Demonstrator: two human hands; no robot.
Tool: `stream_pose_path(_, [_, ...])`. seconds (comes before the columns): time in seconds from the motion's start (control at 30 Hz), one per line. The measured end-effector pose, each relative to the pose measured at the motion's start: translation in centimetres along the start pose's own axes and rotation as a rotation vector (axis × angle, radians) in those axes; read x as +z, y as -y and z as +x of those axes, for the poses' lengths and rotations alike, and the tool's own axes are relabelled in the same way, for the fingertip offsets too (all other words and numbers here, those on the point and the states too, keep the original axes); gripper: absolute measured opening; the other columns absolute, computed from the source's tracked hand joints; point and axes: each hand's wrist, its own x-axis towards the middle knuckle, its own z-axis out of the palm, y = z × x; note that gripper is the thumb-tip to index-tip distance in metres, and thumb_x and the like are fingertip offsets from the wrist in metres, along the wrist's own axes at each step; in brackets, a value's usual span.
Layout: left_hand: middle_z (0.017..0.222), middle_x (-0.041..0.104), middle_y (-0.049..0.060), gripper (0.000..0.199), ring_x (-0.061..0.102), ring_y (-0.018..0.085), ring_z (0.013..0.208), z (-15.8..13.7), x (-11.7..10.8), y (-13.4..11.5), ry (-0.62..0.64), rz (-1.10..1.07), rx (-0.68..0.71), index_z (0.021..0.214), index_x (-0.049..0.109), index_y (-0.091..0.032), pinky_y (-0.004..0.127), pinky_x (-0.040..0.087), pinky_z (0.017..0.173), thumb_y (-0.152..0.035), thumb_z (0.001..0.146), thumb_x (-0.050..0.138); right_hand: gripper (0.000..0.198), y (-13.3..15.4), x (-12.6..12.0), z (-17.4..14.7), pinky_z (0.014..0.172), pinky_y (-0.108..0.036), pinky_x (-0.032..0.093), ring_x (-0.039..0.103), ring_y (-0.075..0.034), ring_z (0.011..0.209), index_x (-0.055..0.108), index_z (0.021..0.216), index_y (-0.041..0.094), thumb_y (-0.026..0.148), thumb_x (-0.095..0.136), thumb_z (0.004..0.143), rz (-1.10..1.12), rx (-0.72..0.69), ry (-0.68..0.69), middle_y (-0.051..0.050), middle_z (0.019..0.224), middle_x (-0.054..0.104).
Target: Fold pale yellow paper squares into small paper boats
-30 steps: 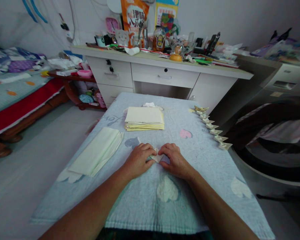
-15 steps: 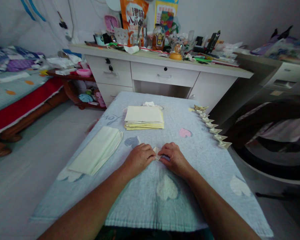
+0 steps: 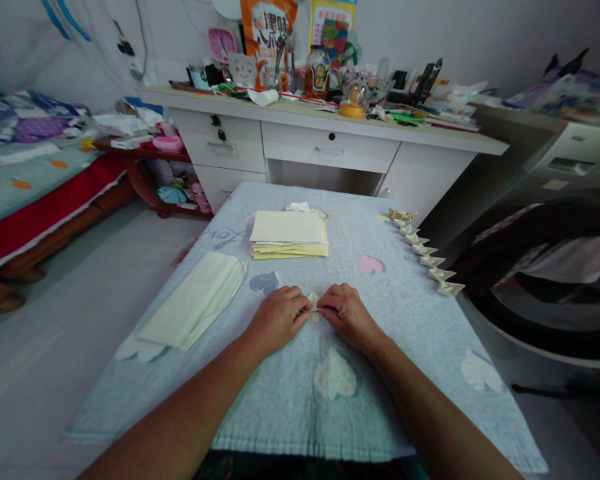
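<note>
Table covered with pale blue cloth (image 3: 420, 333), stack of cream paper (image 3: 289, 228), folded pale sheets (image 3: 190, 301), row of paper boats (image 3: 425, 251).

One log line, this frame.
left hand: pinching small cream folded paper | right hand: same paper, opposite side | at left: pale folded paper sheets | ahead: rectangular cream-yellow paper stack | at right: row of pointed cream folded papers

Soft, cool, rather dim indoor light.
The washing machine (image 3: 527, 183) lies in deep shadow; the floor (image 3: 100, 293) carries a pale sheen; wide-angle stretch and blur smear the edges.
</note>
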Motion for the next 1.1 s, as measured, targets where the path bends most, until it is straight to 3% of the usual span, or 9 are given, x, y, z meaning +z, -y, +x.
stream_pose_path(0.33, [0.08, 0.061, 0.003, 0.014, 0.057, 0.017, 0.082, 0.76, -0.04, 0.04, -0.017, -0.037, -0.053, 0.077, 0.066, -0.017, 0.029, 0.042, 0.076, -0.021, 0.087, 0.057, 0.002, 0.0, -0.22, 0.03, 0.078, -0.031, 0.032, 0.047, -0.019, 0.086, 0.065, 0.082, 0.018, 0.018, 0.064, 0.083, 0.009, 0.114, -0.031, -0.004, 0.087, 0.058])
stream_pose_path(0.7, [0.079, 0.06, 0.002, 0.013, 0.056, 0.018, 0.082, 0.62, -0.29, 0.58, -0.073, -0.05, -0.137, 0.072, 0.065, -0.018, 0.03, 0.041, 0.076, -0.026, 0.082, 0.064, 0.008, 0.02, -0.18, 0.38, 0.08, -0.033, 0.031, 0.045, -0.02, 0.088, 0.067, 0.084, 0.019, 0.02, 0.06, 0.086, -0.035, 0.157, 0.002, -0.005, 0.091, 0.057])
stream_pose_path(1.1, [0.079, 0.06, 0.003, 0.008, 0.056, 0.018, 0.082, 0.7, -0.27, 0.68, -0.066, -0.085, -0.136, 0.073, 0.065, -0.018, 0.031, 0.041, 0.076, -0.02, 0.08, 0.061, 0.014, 0.17, 0.04, 0.38, 0.077, -0.033, 0.03, 0.045, -0.02, 0.089, 0.066, 0.082, 0.019, 0.023, 0.054, 0.09, -0.04, 0.196, -0.015, -0.005, 0.091, 0.056])
